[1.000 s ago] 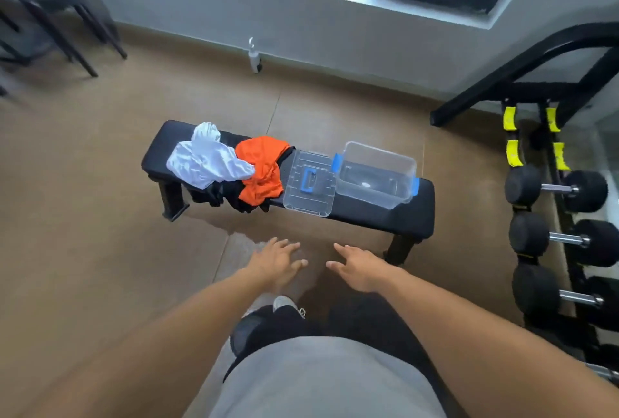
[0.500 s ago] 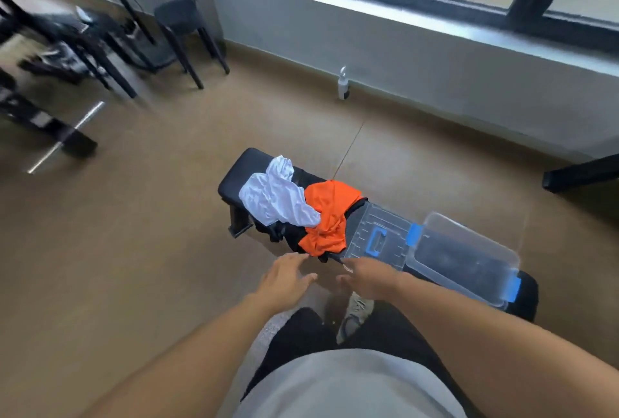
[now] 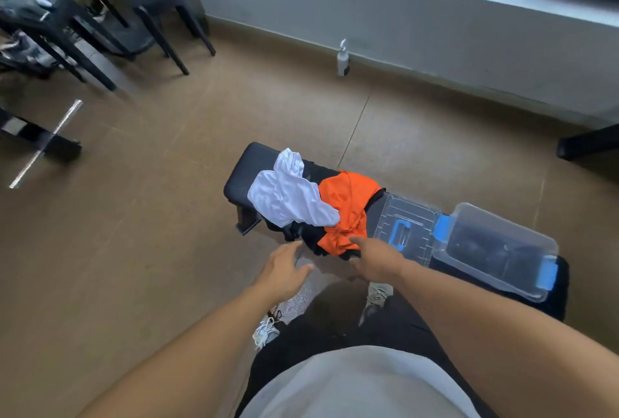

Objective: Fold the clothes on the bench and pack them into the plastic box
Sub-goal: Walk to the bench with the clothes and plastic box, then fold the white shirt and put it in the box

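Observation:
A black padded bench (image 3: 241, 169) stands across the floor in front of me. On its left half lies a crumpled pile: a white garment (image 3: 288, 195), an orange garment (image 3: 346, 208) and a black garment (image 3: 310, 238) hanging over the near edge. To the right lie the clear lid (image 3: 407, 228) with a blue handle and the open clear plastic box (image 3: 495, 248), with nothing inside. My left hand (image 3: 283, 272) hovers open just before the pile. The fingertips of my right hand (image 3: 376, 258) reach the lower edge of the orange garment, fingers apart.
Black stools (image 3: 157, 15) and exercise gear stand at the far left, with a metal bar (image 3: 45, 143) on the floor. A white bottle (image 3: 342, 59) stands by the wall under the window. A dark frame foot (image 3: 586, 144) juts in at the right. My shoes (image 3: 376, 297) stand close to the bench.
I have stepped closer to the bench and the view has swung left. Both hands have moved forward to the near edge of the clothes pile.

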`<state>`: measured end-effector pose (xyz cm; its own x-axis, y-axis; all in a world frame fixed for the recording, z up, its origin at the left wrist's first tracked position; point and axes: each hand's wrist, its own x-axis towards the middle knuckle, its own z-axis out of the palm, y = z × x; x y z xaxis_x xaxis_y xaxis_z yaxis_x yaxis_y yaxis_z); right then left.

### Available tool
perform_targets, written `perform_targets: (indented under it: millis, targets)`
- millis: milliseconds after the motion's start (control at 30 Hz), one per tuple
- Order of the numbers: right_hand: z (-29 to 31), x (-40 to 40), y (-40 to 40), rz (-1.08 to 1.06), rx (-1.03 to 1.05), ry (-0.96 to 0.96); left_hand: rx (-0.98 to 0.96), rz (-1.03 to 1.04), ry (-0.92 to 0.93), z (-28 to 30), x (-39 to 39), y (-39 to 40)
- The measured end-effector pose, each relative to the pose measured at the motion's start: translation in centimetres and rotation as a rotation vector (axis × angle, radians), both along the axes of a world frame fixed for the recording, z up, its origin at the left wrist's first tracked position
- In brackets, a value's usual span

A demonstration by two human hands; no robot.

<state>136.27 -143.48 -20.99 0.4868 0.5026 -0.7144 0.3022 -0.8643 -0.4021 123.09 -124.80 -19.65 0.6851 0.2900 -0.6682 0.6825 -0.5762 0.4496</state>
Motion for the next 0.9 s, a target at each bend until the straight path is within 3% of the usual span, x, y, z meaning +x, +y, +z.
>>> perform_targets:
  millis: [133,300,433,567,800,900]
  targets:
    - [-2.4,-1.5,3.0,-0.2,-0.01,0.012,-0.062,-0.046,-0.012,-2.9,0.5,3.9]
    - [-9.6,-2.8,7.6,-0.394,0.033,-0.012,-0.104,-0.086,-0.088,-10.9,0.8,8.1]
    - [-17.6,-1.7,10.3,-0.409,0.099,-0.072,-0.083,-0.116,-0.143,-19.3,2.0,9.9]
    - [-25.2,1.3,11.5,-0.42,0.239,-0.238,-0.038,-0.008,-0.226,-28.1,3.7,9.4]
    - [-36.0,5.3,10.8,-0.235,0.271,-0.499,0.228,-0.029,-0.587,-40.7,10.6,8.3]
    - [-38.6,5.6,11.3,-0.205,0.285,-0.68,0.518,-0.121,-0.674,-44.4,10.9,7.4]
